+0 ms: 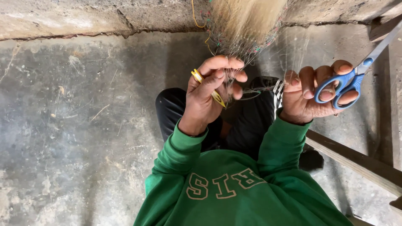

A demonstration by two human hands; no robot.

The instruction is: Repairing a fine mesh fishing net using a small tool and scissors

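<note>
A bundle of fine fishing net (247,25) hangs down from the top of the view, pale strands with small coloured beads along its edges. My left hand (209,90) pinches the net's lower threads and also holds a yellow netting needle (217,98) across the palm. My right hand (312,90) grips net threads with its inner fingers, while blue-handled scissors (349,79) hang on its outer fingers, blades pointing up to the right. Green sleeves and black trousers fill the lower middle.
Bare cracked concrete floor (75,125) spreads to the left. A concrete ledge (83,16) runs along the top. A wooden plank (360,163) slants across the lower right, beside another board (383,27) at the upper right.
</note>
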